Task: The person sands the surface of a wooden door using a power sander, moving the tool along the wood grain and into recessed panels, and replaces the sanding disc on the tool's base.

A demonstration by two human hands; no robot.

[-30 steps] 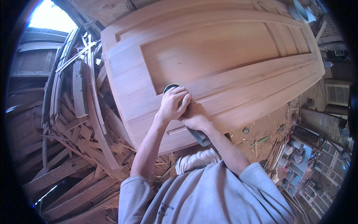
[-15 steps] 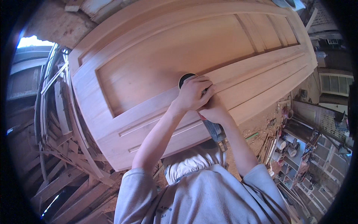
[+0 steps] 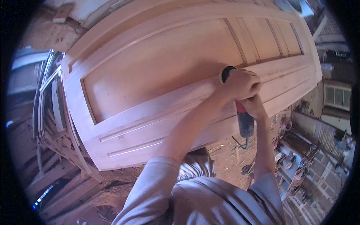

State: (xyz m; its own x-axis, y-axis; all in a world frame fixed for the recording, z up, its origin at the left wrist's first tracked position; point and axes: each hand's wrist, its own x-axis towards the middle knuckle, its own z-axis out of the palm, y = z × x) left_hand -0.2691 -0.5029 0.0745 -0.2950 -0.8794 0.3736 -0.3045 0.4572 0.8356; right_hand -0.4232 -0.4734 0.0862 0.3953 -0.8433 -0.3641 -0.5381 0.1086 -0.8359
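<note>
A large unpainted wooden door (image 3: 150,52) with recessed panels and long grooves lies in front of me. On its near frame rail rests an angle grinder (image 3: 246,124), dark-bodied with a red section and a round black disc (image 3: 226,73) edged in yellow. My left hand (image 3: 242,83) is closed over the grinder's head, just behind the disc. Wrapped round the body below it is my right hand (image 3: 255,106). The fingers of both hands are partly hidden. A cord hangs from the tool's rear end, over the door's near edge.
Stacked planks and timber offcuts (image 3: 56,157) crowd the left side. To the right stands a cluttered shelf (image 3: 292,165) with cans and tools. Wood scraps litter the brown floor (image 3: 225,161). A pale basin-like object (image 3: 296,5) sits at the far right corner.
Both hands have carried the grinder to the right along the door's near rail. Its body now points more straight toward me, and my left arm reaches further across.
</note>
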